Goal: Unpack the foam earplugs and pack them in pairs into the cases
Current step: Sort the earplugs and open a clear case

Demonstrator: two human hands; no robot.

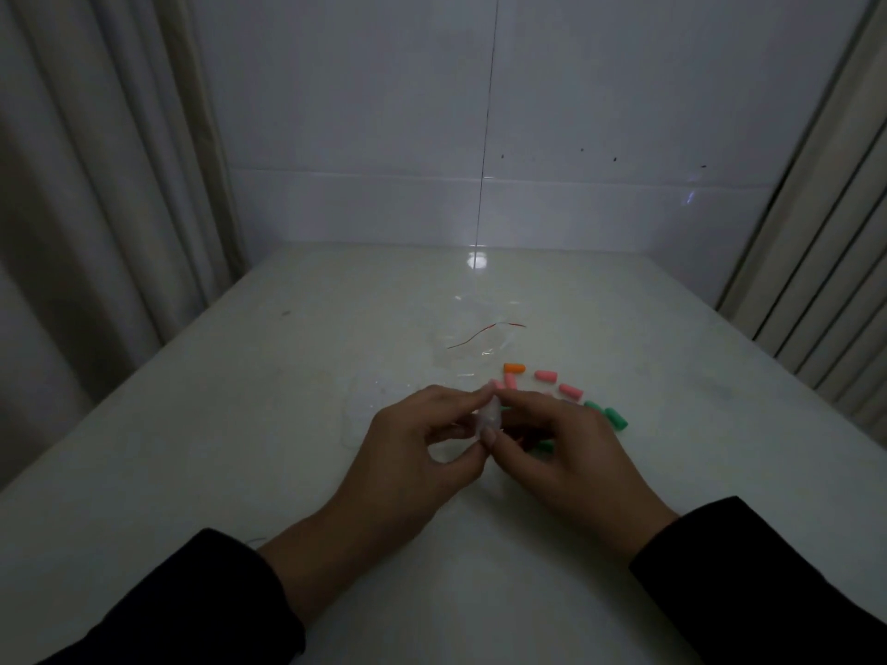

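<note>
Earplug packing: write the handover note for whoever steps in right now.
Left hand and right hand: both pinch one small clear case above the table; whether it holds anything cannot be told.
Loose on the table beyond the right hand: orange earplug, pink earplugs, green earplugs.
Opened clear wrapper with a red strip lies farther back.
Done: earplugs unpacked.
Left: pair the loose earplugs into cases; no finished case is visible.
</note>
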